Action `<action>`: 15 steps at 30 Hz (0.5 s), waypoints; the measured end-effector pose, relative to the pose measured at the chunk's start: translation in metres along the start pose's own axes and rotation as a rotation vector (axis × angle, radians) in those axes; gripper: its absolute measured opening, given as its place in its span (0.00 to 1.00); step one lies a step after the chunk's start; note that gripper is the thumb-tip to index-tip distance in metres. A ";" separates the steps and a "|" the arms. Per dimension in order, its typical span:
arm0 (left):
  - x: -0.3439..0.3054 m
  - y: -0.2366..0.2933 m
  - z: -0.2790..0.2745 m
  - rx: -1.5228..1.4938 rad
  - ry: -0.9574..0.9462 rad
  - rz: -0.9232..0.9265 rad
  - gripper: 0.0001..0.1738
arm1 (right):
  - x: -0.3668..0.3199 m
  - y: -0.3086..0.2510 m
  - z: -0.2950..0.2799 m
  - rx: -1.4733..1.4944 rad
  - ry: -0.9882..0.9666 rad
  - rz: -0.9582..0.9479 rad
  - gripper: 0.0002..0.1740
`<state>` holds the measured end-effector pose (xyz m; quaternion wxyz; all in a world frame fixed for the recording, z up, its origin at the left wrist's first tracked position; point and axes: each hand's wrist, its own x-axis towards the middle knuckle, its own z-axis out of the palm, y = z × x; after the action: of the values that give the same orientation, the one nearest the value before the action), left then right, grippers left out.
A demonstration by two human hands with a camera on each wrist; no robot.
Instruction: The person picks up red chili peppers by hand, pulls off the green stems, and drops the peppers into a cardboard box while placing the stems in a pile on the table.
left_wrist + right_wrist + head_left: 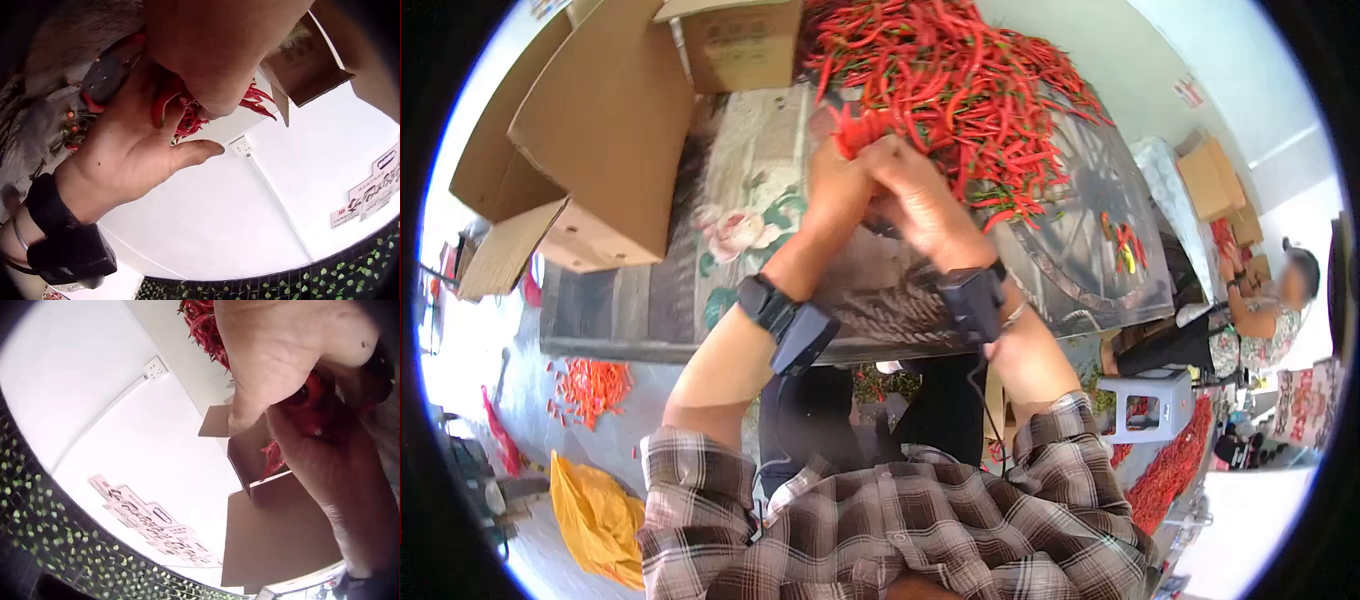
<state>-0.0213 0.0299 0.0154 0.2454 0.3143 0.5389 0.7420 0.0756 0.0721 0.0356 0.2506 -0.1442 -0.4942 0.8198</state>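
Red chili peppers [852, 133] stick out of my left hand [837, 190], which grips them over the near edge of a large chili pile [960, 80]. My right hand [920, 200] meets the left at this bunch, slightly blurred in the head view. From the left wrist, the right thumb [199, 152] shows straight and apart from the peppers, while chili peppers [187, 122] show between the two hands. The right hand's other fingers are mostly hidden behind the left hand. In the right wrist view, pepper tips [273, 459] poke out past the left hand [325, 469].
An open cardboard box [605, 130] stands on the table's left, with another box [740, 45] behind it. A few loose peppers [1128, 245] lie on the right of the printed tabletop [830, 290]. Another person [1265, 310] sits at the right near a grey stool [1145, 408].
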 end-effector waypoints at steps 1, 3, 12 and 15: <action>0.003 0.001 0.000 -0.019 -0.032 0.004 0.11 | 0.001 0.000 -0.001 -0.052 0.016 0.010 0.16; 0.005 0.003 -0.008 0.286 -0.117 0.070 0.09 | 0.006 0.008 0.004 0.024 0.037 -0.041 0.14; -0.004 0.011 -0.004 0.869 -0.117 0.546 0.25 | 0.004 0.001 0.015 0.350 0.113 -0.039 0.11; -0.003 0.014 -0.005 0.833 -0.187 0.597 0.27 | 0.000 -0.003 0.011 0.425 0.086 0.023 0.11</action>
<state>-0.0232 0.0207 0.0268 -0.0756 0.5899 0.6512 0.4713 0.0717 0.0655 0.0436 0.2870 -0.1283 -0.2974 0.9015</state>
